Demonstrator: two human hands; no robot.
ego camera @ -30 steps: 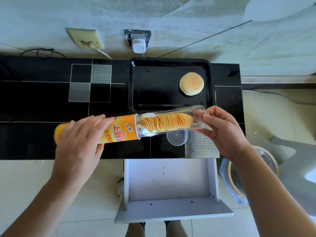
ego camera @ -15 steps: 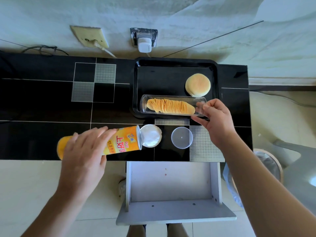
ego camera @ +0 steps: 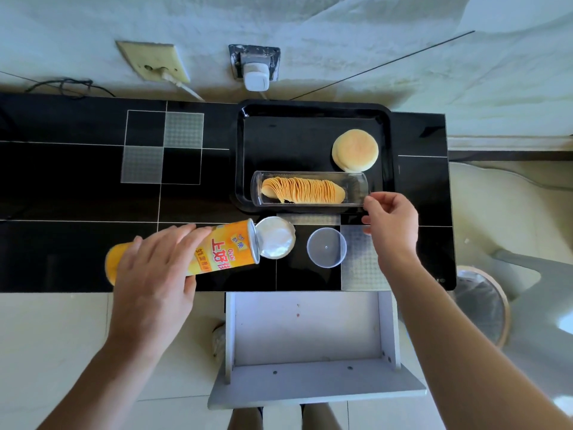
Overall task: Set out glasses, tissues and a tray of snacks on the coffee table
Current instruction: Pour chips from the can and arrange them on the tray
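**Chips tray set on black tray, can in left hand**

Left hand (ego camera: 155, 271) palm-down, fingers wrapped around orange can (ego camera: 198, 252), lying sideways. Right hand (ego camera: 391, 226) fingers loosely curled, fingertips touching clear chip tray's (ego camera: 310, 189) right end at black tray's (ego camera: 313, 111) near rim; bun (ego camera: 355, 150) beyond; bare tray floor left

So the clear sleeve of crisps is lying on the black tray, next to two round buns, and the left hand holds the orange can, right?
Nearly. The head view shows one round bun, not two, on the black tray beside the clear sleeve of crisps. The rest holds: the left hand holds the orange can.
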